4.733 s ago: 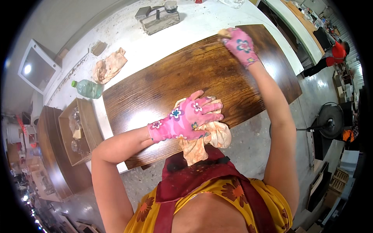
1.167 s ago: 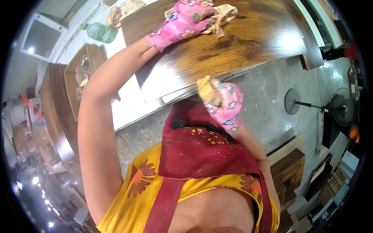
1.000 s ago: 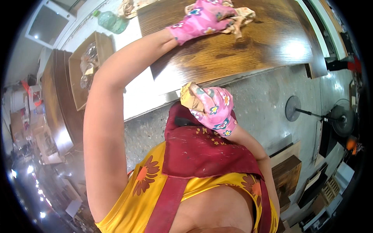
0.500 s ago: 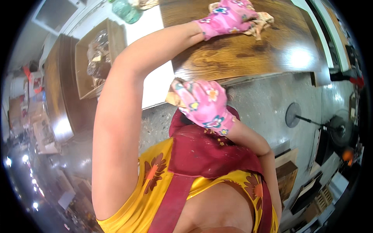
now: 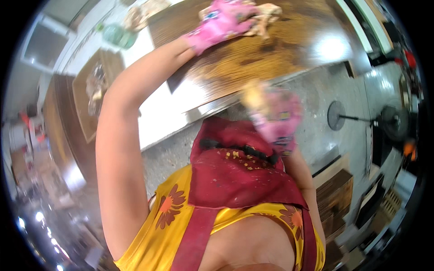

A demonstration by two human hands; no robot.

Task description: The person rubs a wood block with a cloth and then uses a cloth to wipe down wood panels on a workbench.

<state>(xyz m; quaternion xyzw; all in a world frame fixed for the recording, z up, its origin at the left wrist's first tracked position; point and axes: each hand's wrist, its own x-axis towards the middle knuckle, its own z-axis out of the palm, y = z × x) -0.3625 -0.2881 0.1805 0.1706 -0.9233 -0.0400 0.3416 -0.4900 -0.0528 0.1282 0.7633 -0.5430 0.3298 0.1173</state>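
My left hand [image 5: 227, 20], in a pink flowered glove, is closed on a crumpled beige rag [image 5: 266, 19] and presses it against the dark-streaked brown wooden board [image 5: 294, 49]. Part of the rag bunches out past the fingertips onto the glossy surface. In a matching glove, my right hand [image 5: 281, 115] is smeared by motion just off the board's near edge, in front of my red apron [image 5: 239, 180]. A tan-yellow piece [image 5: 256, 95] shows at its fingers, too blurred to name. The fingers look curled around it.
Left of the board lies a white surface [image 5: 156, 119] with a green plastic bottle [image 5: 118, 36] and another crumpled cloth [image 5: 135, 19]. A cardboard box [image 5: 81, 86] holding clear plastic wrap stands beside it. A floor fan [image 5: 393, 119] and wooden panels [image 5: 335, 198] are on the right.
My right hand has swung rightward along the board's near edge with the tan-yellow piece. The view has turned and shifted; my left hand stays on the rag atop the board.
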